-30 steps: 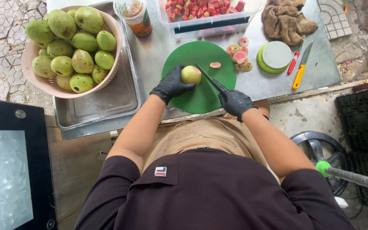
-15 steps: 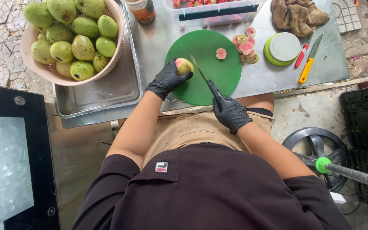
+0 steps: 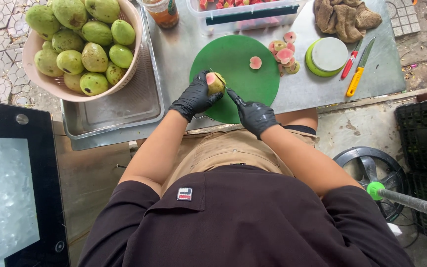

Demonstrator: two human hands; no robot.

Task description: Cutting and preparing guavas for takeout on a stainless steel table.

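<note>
two black-gloved hands work over the round green cutting board [image 3: 243,64] on the steel table [image 3: 302,89]. the left hand [image 3: 193,99] has its grip wrapped around a small guava [image 3: 216,83], held just above the board's near left part; the right hand [image 3: 255,116] has its grip pressed shut on a knife [image 3: 221,81] whose blade meets the fruit. the guava looks firm but smooth-skinned and wet where cut – likely slippery, best cupped around its uncut side, fingers clear of the blade. one pink slice [image 3: 255,62] lies on the board; about five trimmed pieces [image 3: 283,52] sit at its right edge. roughly a dozen whole green guavas [image 3: 82,39] fill one pink bowl [image 3: 134,29] – two spare knives [image 3: 354,69] lie well to the right.
</note>
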